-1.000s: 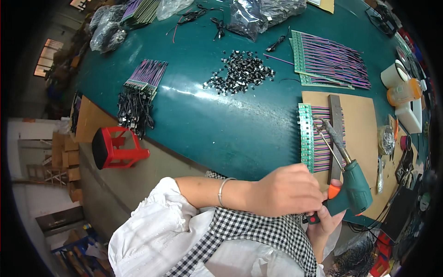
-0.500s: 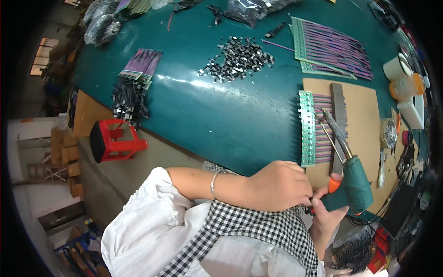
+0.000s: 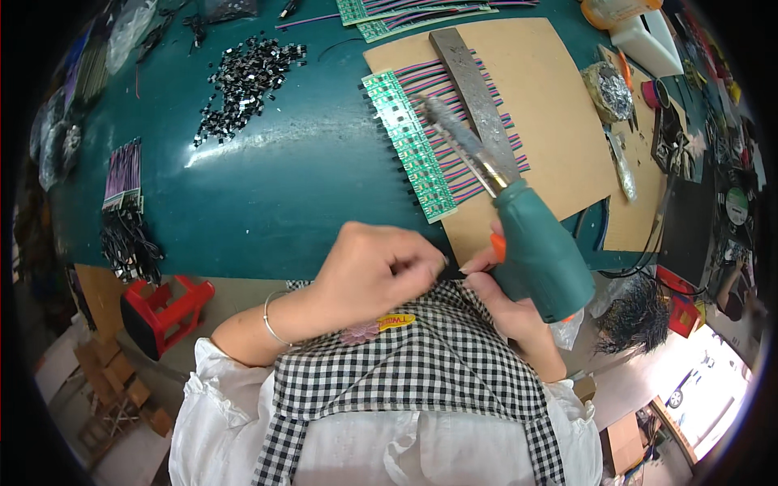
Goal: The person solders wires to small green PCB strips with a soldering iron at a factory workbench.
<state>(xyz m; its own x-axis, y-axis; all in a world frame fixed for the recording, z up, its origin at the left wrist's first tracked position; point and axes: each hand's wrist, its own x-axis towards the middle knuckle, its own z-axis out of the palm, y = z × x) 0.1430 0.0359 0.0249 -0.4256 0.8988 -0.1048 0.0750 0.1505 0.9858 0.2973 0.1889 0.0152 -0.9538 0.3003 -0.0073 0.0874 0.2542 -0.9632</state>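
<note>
Teal workbench (image 3: 267,186), cardboard mat (image 3: 559,105), green circuit strip (image 3: 409,146).
Right hand (image 3: 506,308) grips glue gun (image 3: 539,251); left hand (image 3: 377,271) curled shut, contents unclear.

Circuit strip (image 3: 409,146) lies on cardboard (image 3: 559,121) under a metal bar (image 3: 474,89); loose parts pile (image 3: 243,81) lies left.

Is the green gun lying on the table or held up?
Held up: the right hand grips the green gun above the table edge.
</note>
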